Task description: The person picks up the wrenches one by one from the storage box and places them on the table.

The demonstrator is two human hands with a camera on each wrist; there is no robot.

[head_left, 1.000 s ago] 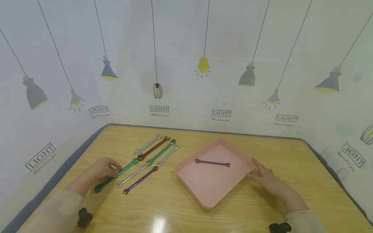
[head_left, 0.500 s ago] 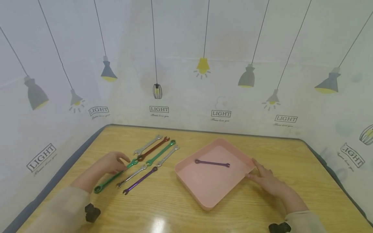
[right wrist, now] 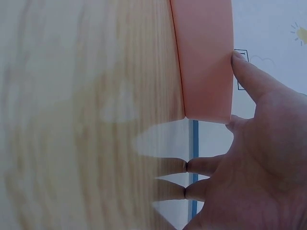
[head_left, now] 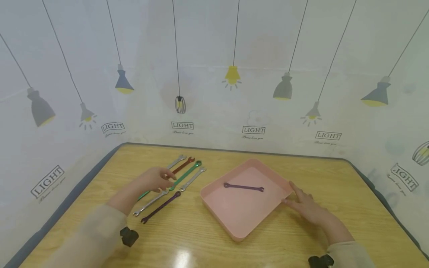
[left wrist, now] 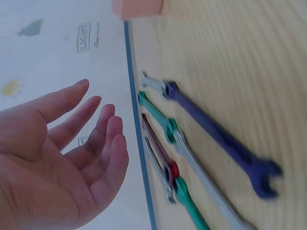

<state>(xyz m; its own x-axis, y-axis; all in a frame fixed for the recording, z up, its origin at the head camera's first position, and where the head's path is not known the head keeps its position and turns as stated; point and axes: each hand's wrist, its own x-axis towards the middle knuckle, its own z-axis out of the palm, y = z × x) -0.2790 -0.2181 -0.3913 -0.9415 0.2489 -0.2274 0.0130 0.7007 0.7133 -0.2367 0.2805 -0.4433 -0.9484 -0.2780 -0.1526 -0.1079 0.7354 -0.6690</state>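
Note:
My left hand [head_left: 152,180] hovers over a group of wrenches on the table, fingers loosely bent; the left wrist view shows nothing held. Beneath it, a green wrench [head_left: 144,195] is mostly hidden. Around it lie a purple wrench [head_left: 162,207], a silver wrench [head_left: 150,203], another green wrench [head_left: 189,173], a red wrench [head_left: 182,167] and two more silver ones, a back one [head_left: 177,161] and a right one [head_left: 194,178]. At the right corner of a pink tray [head_left: 241,219], my right hand [head_left: 310,210] touches the rim with extended thumb and fingers. Inside lies one purple wrench [head_left: 244,187].
The wooden table [head_left: 187,238] has a dark edge and stands against a pale wall sheet [head_left: 207,85] printed with lamps. The tray sits just right of the wrench group. Bare wood shows in front of both.
My left hand has left the near green wrench and moved right and away from me, over the middle of the group. The right hand and the tray have stayed put.

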